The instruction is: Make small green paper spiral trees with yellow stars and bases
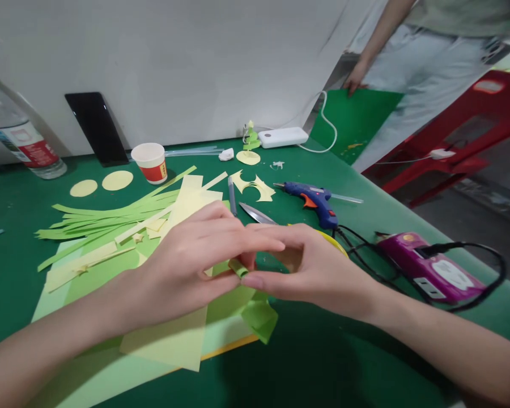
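My left hand [204,249] is closed with its fingers round a small green paper roll [238,268]. From the other side my right hand [300,260] meets it, the thumb tip against the roll's end and the index finger reaching behind my left fingers. A crumpled green paper piece [261,318] hangs or lies just below the hands; whether it joins the roll is hidden. Under my left forearm lie pale yellow and green paper sheets [170,345]. Green paper strips [110,218] spread out beyond my left wrist.
Scissors [257,214], a blue glue gun [312,198] and a purple power strip [433,266] lie ahead and right. A paper cup [150,163], phone [97,127] and bottle [23,136] stand along the wall. A person [437,73] beside the table holds a green board [361,116].
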